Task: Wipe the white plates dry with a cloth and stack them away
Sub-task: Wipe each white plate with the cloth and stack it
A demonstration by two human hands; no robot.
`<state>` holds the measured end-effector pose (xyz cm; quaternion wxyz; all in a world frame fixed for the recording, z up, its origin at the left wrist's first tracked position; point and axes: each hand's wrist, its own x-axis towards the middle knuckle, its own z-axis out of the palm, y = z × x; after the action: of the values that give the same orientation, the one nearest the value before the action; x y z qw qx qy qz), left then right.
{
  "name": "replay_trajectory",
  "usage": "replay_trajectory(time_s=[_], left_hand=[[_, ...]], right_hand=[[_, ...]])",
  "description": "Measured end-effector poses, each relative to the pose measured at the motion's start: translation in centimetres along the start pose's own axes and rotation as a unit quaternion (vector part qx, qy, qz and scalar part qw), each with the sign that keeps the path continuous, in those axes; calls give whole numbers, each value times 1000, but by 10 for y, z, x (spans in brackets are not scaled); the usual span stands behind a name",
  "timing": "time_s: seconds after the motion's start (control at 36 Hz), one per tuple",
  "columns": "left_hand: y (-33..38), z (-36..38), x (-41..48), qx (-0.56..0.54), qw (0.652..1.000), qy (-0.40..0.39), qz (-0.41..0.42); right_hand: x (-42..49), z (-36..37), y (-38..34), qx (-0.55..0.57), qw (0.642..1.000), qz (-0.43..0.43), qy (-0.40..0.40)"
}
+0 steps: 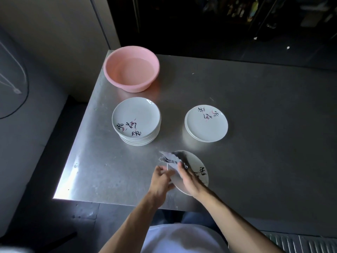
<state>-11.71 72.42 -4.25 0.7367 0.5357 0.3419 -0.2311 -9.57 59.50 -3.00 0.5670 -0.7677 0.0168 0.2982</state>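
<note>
A white plate [197,167] with black brush writing is held tilted over the near part of the steel table [255,106]. My left hand [161,181] grips its left rim. My right hand [189,181] presses a grey cloth [171,157] against the plate's face, fingers curled on the cloth. The cloth bunches over the plate's upper left edge. A tall stack of the same plates [135,121] stands left of centre. A lower stack [207,124] stands to its right.
A pink plastic basin [131,68] holding water sits at the table's far left corner. The table's left edge drops to a dark floor. A grey wall stands at the left and a dark shelf area behind the table.
</note>
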Motion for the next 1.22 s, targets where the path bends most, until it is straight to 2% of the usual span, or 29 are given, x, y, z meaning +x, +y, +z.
replay_trajectory(time_s=[0.03, 0.08, 0.14, 0.19, 0.25, 0.31, 0.36, 0.44, 0.5, 0.58, 0.67, 0.75, 0.81, 0.86, 0.89, 0.92, 0.94, 1.03, 1.08, 1.14, 1.22], left_hand=[[-1, -1, 0, -8, 1000, 2, 0], [1, 0, -1, -16, 1000, -7, 2], [6, 2, -3, -3, 1000, -21, 6], [7, 3, -5, 28, 999, -43, 12], [6, 3, -6, 44, 997, -56, 14], [3, 0, -5, 49, 997, -53, 10], [2, -2, -5, 37, 998, -46, 10], [2, 1, -4, -20, 999, -43, 18], [0, 3, -2, -67, 998, -17, 8], [4, 4, -1, -70, 998, 7, 1], [7, 1, 3, -5, 1000, 13, -5], [4, -2, 1, 4, 1000, -12, -7], [2, -5, -1, -3, 1000, -6, -8], [3, -7, -1, -10, 1000, -4, -6], [4, -7, 0, -11, 1000, -13, -3], [7, -7, -1, -4, 1000, -27, 2], [8, -6, -2, 6, 999, -47, 7], [7, -3, -5, 35, 996, -86, 5], [4, -5, -3, 38, 995, -91, 9], [2, -7, 0, 30, 995, -96, 15], [-1, -4, 2, -12, 997, -75, 18]], right_hand=[[6, -4, 3, -58, 997, 24, 40], [14, -10, 8, -201, 962, 130, 128], [17, -9, 11, -219, 944, 187, 159], [14, -3, 13, -204, 963, 133, 115], [7, 7, 16, -158, 986, 20, 43], [2, 9, 18, -105, 994, -26, -4], [7, 3, 24, -128, 992, -11, -10], [15, -8, 30, -241, 959, 103, 109], [17, -9, 26, -247, 945, 147, 159], [11, -1, 23, -196, 970, 93, 111], [-1, 5, 22, -122, 991, -23, 42], [-8, 7, 29, -189, 976, -108, 3], [-2, 2, 38, -268, 960, -73, 22], [6, -3, 43, -346, 933, 44, 85], [9, -4, 42, -352, 925, 84, 114], [10, -4, 40, -346, 925, 90, 130], [10, -2, 38, -341, 930, 65, 124], [0, 5, 34, -313, 944, -99, 38], [-3, 3, 37, -304, 943, -136, 3], [3, -1, 43, -326, 941, -91, 19], [11, -3, 47, -415, 902, 64, 103]])
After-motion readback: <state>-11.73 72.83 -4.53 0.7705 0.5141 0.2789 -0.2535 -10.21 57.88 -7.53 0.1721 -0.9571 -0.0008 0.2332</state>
